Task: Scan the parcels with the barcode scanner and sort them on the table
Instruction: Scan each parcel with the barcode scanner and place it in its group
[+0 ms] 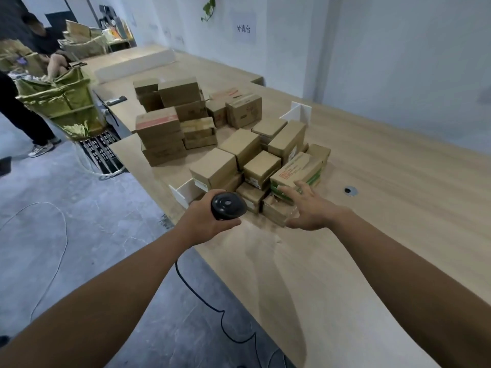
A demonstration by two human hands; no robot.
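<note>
Two bare hands reach out over the near edge of a long wooden worktop (372,235). The left hand (210,221) is curled round the grip of a black barcode scanner (228,205), whose rounded head points toward the boxes at twelve o'clock; a black cable (207,304) runs from under that wrist down across the grey floor toward six o'clock. The right hand (308,208), at three o'clock from the scanner, has its fingers spread and nearly straight, the fingertips resting on a cardboard parcel with green print (295,176); it grips nothing.

That parcel sits at the near right of a heap of plain brown parcels (239,160), stacked loosely between two white dividers: one low divider (186,192) at nine o'clock from the scanner, another (297,112) at one o'clock beyond the heap. Farther off at eleven o'clock stands a second group of stacked parcels (170,118), one bearing a red stripe. At ten o'clock, off the worktop, is a cart lined with green bags (61,99), with other people standing beside it. A paper sign (243,28) hangs on the white wall at twelve o'clock.
</note>
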